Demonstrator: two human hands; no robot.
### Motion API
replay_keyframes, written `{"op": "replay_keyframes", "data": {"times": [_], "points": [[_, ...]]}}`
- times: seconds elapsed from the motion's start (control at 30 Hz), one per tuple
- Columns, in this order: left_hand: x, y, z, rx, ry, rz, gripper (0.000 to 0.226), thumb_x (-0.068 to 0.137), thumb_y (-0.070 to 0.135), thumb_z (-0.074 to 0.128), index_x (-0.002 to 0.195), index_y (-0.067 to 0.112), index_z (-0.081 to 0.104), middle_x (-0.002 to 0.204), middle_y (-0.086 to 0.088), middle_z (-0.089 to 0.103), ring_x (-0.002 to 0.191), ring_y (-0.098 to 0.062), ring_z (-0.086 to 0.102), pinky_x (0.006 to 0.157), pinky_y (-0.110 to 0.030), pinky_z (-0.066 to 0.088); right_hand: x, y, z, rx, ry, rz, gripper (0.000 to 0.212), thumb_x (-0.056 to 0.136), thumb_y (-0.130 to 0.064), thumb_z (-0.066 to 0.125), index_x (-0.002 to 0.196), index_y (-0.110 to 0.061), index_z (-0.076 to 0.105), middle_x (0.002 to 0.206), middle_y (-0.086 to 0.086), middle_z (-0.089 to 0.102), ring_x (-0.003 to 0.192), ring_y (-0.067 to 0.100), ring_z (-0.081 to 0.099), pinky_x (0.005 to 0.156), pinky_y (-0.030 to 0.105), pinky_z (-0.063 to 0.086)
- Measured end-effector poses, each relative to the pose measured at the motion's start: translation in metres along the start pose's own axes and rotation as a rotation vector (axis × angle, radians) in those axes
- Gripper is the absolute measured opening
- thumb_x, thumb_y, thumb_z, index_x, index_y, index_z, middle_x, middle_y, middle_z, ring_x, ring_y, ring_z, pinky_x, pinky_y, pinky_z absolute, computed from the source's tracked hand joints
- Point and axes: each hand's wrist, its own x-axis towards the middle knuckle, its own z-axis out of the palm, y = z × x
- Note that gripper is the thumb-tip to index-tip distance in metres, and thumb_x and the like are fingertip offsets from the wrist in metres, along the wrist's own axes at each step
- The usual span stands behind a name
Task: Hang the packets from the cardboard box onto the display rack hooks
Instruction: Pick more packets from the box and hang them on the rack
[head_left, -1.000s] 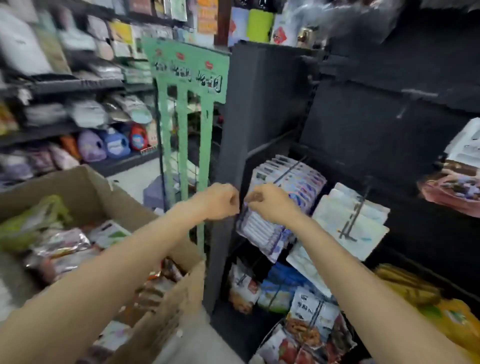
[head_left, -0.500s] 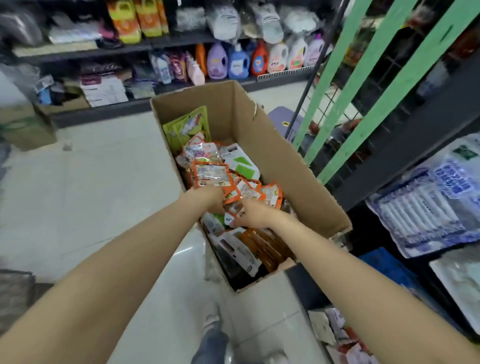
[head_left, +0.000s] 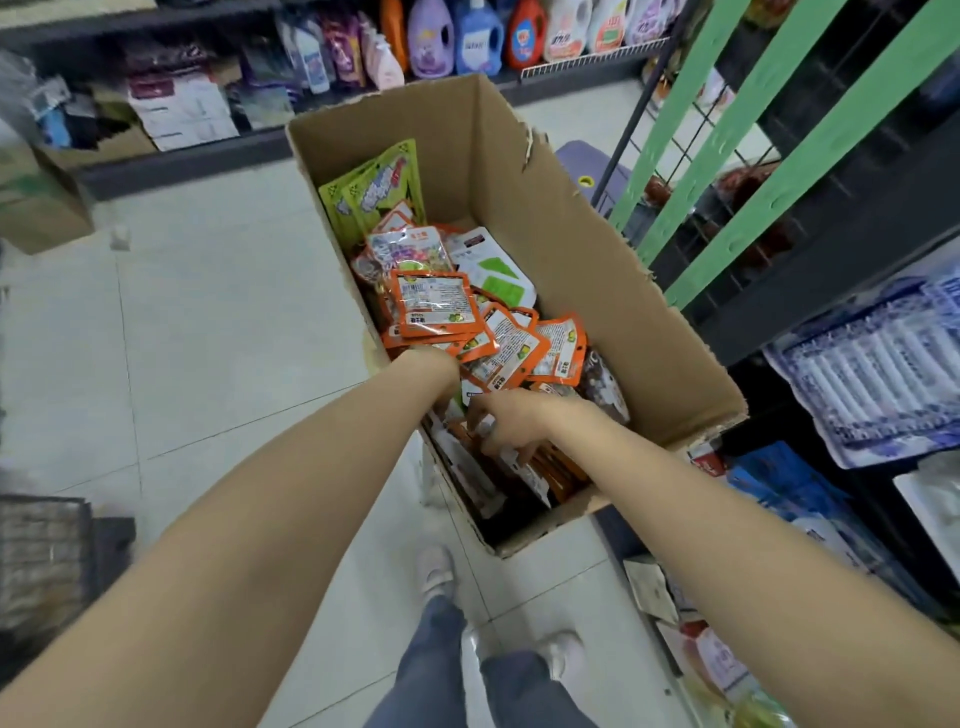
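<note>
Head view: both hands in cardboard box (head_left: 597, 270); grips indiscernible, orange packets' (head_left: 434, 299) print illegible.

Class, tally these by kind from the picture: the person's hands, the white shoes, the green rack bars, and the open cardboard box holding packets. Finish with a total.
Hands: 2 (left hand, right hand)
White shoes: 2
Green rack bars: 3
Cardboard box holding packets: 1
Total: 8
</note>
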Motion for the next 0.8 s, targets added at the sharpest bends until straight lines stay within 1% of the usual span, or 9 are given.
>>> {"op": "replay_keyframes", "data": {"times": [0.07,0.13,0.17,0.27,0.33,0.43,0.57,0.67,0.8], "points": [[0.004,-0.002,0.002,-0.012,-0.004,-0.011,0.050,0.087,0.022,0.066,0.131,0.006,0.048,0.125,-0.011,0.055,0.102,-0.028,0.057,0.084,-0.033,0.050,0.001,0.004,0.001,-0.098,0.077,-0.004,0.035,0.092,-0.009,0.052,0.126,-0.010,0.045,0.115,0.011,0.052,0.090,0.027,0.061,0.063,0.030,0.056],[0.006,-0.002,0.005,-0.025,-0.017,-0.013,0.054,0.083,0.019,0.070,0.130,0.006,0.048,0.124,-0.012,0.055,0.099,-0.027,0.056,0.087,-0.034,0.051,-0.001,0.010,-0.002,-0.218,0.195,-0.014,0.007,0.093,-0.011,0.048,0.097,-0.007,0.050,0.089,0.009,0.052,0.085,0.028,0.057,0.058,0.030,0.046],[0.007,-0.002,0.006,-0.034,-0.010,-0.010,0.057,0.082,0.019,0.072,0.131,0.006,0.047,0.125,-0.012,0.054,0.103,-0.028,0.056,0.090,-0.035,0.051,-0.002,0.013,-0.004,-0.226,0.246,-0.014,0.005,0.093,-0.010,0.048,0.089,-0.007,0.050,0.083,0.007,0.050,0.082,0.027,0.054,0.056,0.028,0.040],[0.010,-0.001,0.009,-0.136,0.008,-0.001,0.062,0.084,0.012,0.067,0.137,0.004,0.037,0.126,-0.014,0.052,0.107,-0.030,0.056,0.088,-0.035,0.051,-0.008,0.023,-0.012,-0.181,0.341,0.012,0.005,0.091,-0.003,0.046,0.092,-0.007,0.050,0.082,0.006,0.046,0.075,0.024,0.049,0.051,0.026,0.032],[0.013,-0.002,0.009,-0.239,0.012,0.014,0.057,0.086,0.007,0.059,0.137,0.004,0.035,0.120,-0.015,0.054,0.101,-0.030,0.058,0.085,-0.038,0.053,-0.010,0.027,-0.015,-0.153,0.372,0.041,0.008,0.091,0.000,0.045,0.090,-0.007,0.047,0.088,0.007,0.047,0.082,0.028,0.053,0.057,0.027,0.038],[0.012,0.000,0.007,-0.357,0.050,0.064,0.032,0.089,0.007,0.051,0.120,0.004,0.044,0.107,-0.012,0.051,0.092,-0.029,0.054,0.080,-0.037,0.052,-0.011,0.028,-0.015,-0.102,0.410,0.078,0.019,0.090,0.002,0.044,0.107,-0.004,0.051,0.103,0.013,0.049,0.094,0.033,0.056,0.073,0.037,0.046],[0.014,-0.001,0.001,-0.586,0.109,0.140,0.010,0.089,0.005,0.049,0.092,0.010,0.057,0.106,-0.013,0.062,0.087,-0.023,0.055,0.077,-0.034,0.049,-0.022,0.035,-0.021,-0.093,0.605,0.111,0.015,0.091,-0.002,0.045,0.103,-0.010,0.047,0.106,0.014,0.052,0.092,0.033,0.053,0.070,0.037,0.040],[0.007,-0.001,-0.008,-0.835,0.209,0.179,0.022,0.088,0.008,0.056,0.068,0.014,0.049,0.070,-0.004,0.054,0.062,-0.016,0.048,0.058,-0.027,0.039,-0.033,0.042,-0.033,-0.045,0.815,0.116,0.016,0.089,-0.004,0.048,0.102,-0.012,0.053,0.098,0.012,0.059,0.097,0.033,0.055,0.063,0.033,0.038],[-0.006,0.012,-0.023,-0.898,0.240,0.183,0.026,0.089,0.013,0.054,0.065,0.009,0.046,0.057,-0.004,0.050,0.048,-0.015,0.044,0.040,-0.019,0.035,-0.050,0.043,-0.049,0.105,0.964,0.010,0.004,0.088,-0.010,0.058,0.086,-0.013,0.058,0.084,0.007,0.065,0.083,0.028,0.057,0.059,0.032,0.038]]}}
